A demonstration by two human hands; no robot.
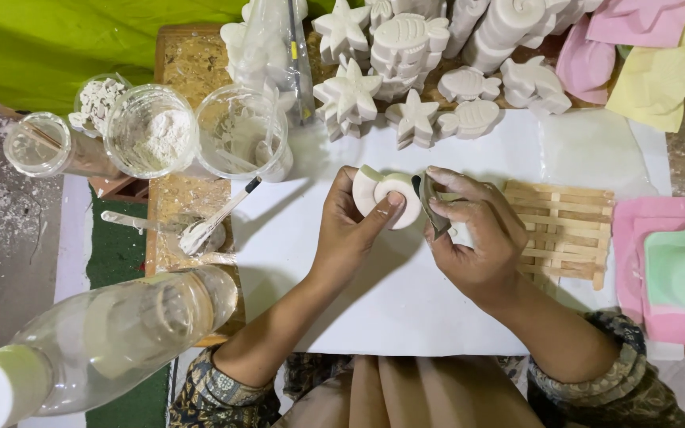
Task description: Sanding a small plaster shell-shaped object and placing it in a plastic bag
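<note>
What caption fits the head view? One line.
Left hand holds a white shell cast; right hand sands it with a gray scrap.

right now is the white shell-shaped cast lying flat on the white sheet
No, the left hand holds the white shell-shaped cast up off the white sheet, while the right hand presses a small grey piece against its edge.

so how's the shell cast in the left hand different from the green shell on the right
The shell cast is white; the green shell is pale green. The cast is held off the sheet in the left hand, thumb across it, while the green shell lies flat on a pink mould, untouched. The right hand holds a small dark piece beside the cast; nothing is near the green shell. Both show a spiral shell shape.
</note>
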